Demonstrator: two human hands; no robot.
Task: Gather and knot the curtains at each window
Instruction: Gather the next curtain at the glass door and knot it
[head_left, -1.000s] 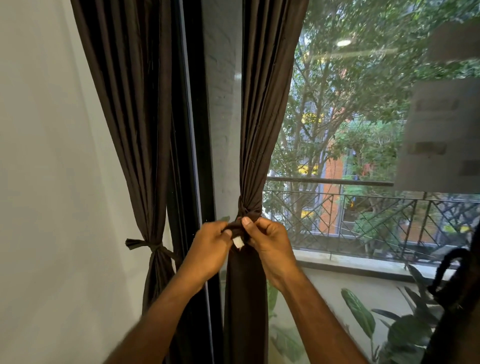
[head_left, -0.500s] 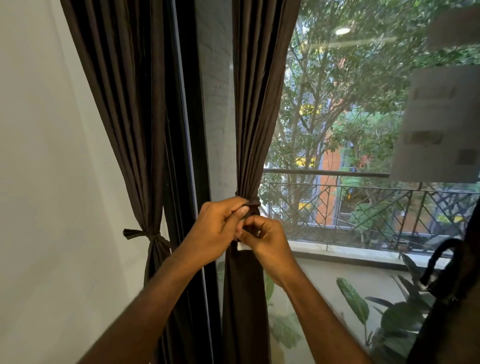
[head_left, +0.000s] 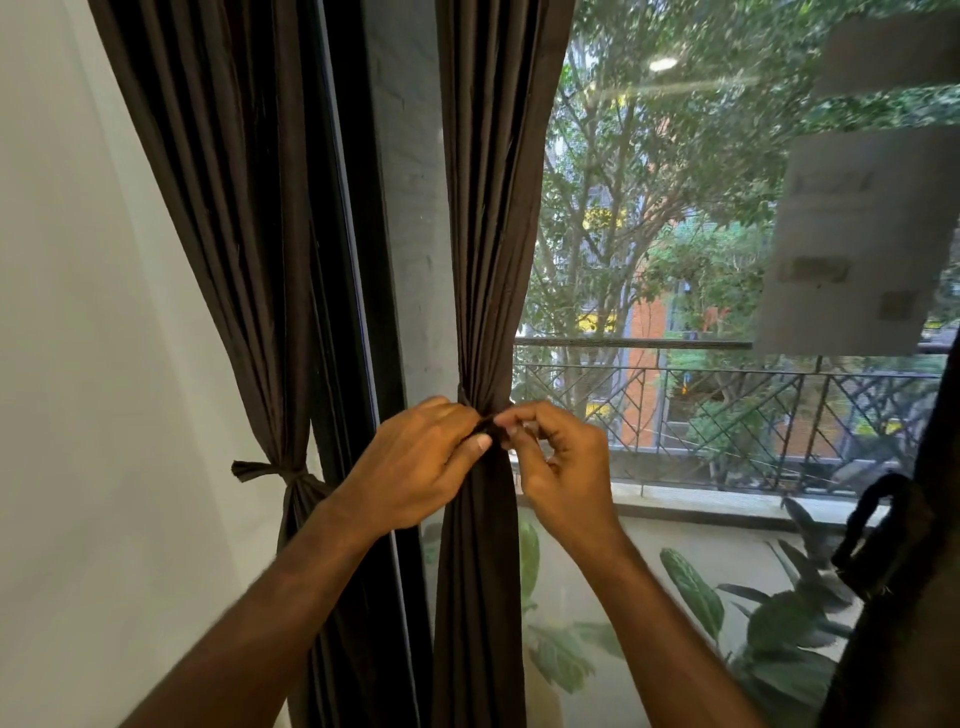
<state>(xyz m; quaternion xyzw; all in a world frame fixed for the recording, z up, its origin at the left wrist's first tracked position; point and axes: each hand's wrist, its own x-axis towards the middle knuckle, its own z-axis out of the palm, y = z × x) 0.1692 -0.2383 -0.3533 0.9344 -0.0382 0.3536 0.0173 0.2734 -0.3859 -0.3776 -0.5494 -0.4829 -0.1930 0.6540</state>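
A dark brown curtain (head_left: 491, 208) hangs gathered at the middle of the view, cinched by a tie band of the same cloth (head_left: 488, 423). My left hand (head_left: 415, 467) pinches the band from the left and my right hand (head_left: 558, 460) pinches it from the right, fingertips almost meeting at the knot. A second dark brown curtain (head_left: 228, 208) hangs at the left, tied with its own knotted band (head_left: 270, 470).
A black window frame (head_left: 358, 260) runs between the two curtains. A white wall (head_left: 67, 364) fills the left. Behind the glass are a balcony railing (head_left: 727, 405) and leafy plants (head_left: 769, 618). A dark strap (head_left: 883, 535) hangs at the right edge.
Both hands rose with the band from lower on the curtain to the cinch point. The white tag seen earlier between the fingers is out of sight now.
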